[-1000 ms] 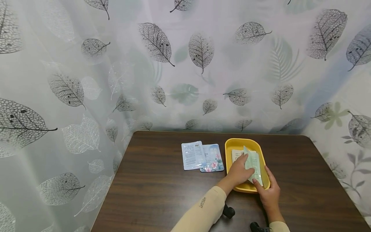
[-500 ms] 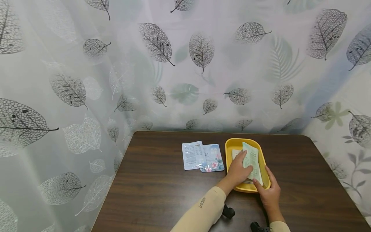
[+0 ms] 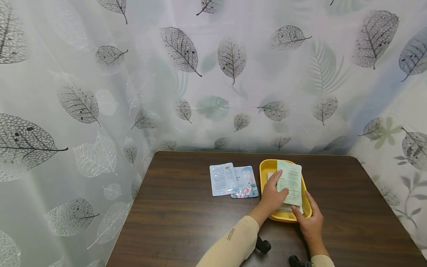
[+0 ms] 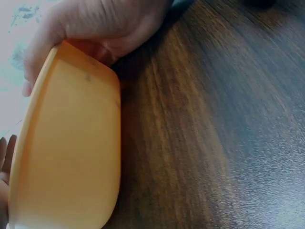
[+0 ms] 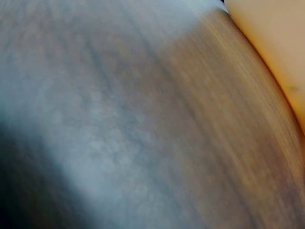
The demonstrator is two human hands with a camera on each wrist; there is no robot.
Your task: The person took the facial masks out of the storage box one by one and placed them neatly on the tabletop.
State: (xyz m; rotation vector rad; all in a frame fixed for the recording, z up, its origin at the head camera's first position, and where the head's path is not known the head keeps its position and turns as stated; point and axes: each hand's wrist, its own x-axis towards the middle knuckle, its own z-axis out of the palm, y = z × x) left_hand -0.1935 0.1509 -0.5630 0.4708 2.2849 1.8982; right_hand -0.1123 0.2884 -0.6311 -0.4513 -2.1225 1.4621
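In the head view, my left hand [image 3: 272, 193] pinches a light green printed sachet [image 3: 291, 181] by its left edge, the thumb lying on its face. The sachet is above a yellow plastic tray [image 3: 305, 207] and covers much of its inside. Under it, a whitish sachet [image 3: 287, 208] partly shows in the tray. My right hand [image 3: 311, 222] grips the tray's near right corner, thumb over the rim and fingers along the outer wall. In the left wrist view, that hand [image 4: 107, 21] holds the tray [image 4: 71, 138]; left fingers show at the lower left.
Two light blue sachets, a text-covered one [image 3: 222, 179] overlapping one with pink flowers [image 3: 246, 182], lie left of the tray on the dark wooden table [image 3: 186, 207]. A leaf-print curtain [image 3: 213, 74] hangs behind. The right wrist view is mostly blurred table with the tray's wall [image 5: 281, 43].
My left hand has lifted the green sachet upward from the tray, and more of its face now shows, straighter than before. The right hand stays on the tray's corner.
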